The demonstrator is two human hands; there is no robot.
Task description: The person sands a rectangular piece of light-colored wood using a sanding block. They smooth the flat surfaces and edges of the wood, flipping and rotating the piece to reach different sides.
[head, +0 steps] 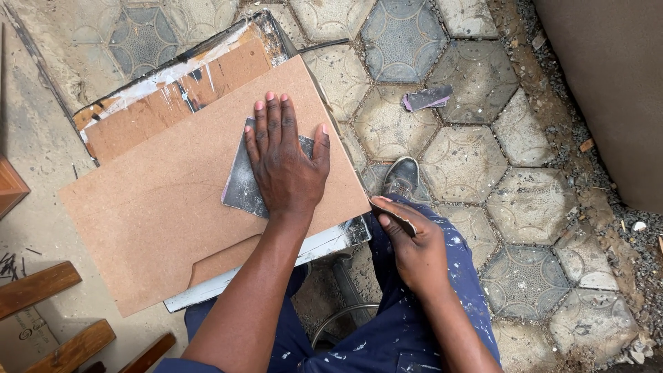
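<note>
1. In the head view we see the left hand (284, 166) spread flat, fingers straight and together, pressing a sheet of sandpaper (242, 185) onto a fibreboard panel (159, 207); it grips nothing, only bears down.
2. The right hand (413, 250) is curled loosely at the panel's near right corner, thumb and fingers pinching a small folded scrap of sandpaper (394, 213).
3. We judge the sheet thin, limp and light, gritty on its working face; it should hold under a flat palm and would crease if pinched hard. Its free left edge is the easiest place to lift it.
4. The panel looks stiff, light and smooth, likely to slide if pushed sideways; its long edges offer the best hold, and its corners may chip.
5. The panel lies askew on a worn, paint-marked desk (173, 76), overhanging its near left corner.
6. Below is a floor of hexagonal paving stones (532, 200), with another sandpaper scrap (428, 97) lying well beyond the desk's right edge, gravel (621, 228) farther right, and wooden pieces (41, 287) at the left.
7. A shoe (402, 177) and paint-flecked blue trousers (407, 331) show below.
</note>
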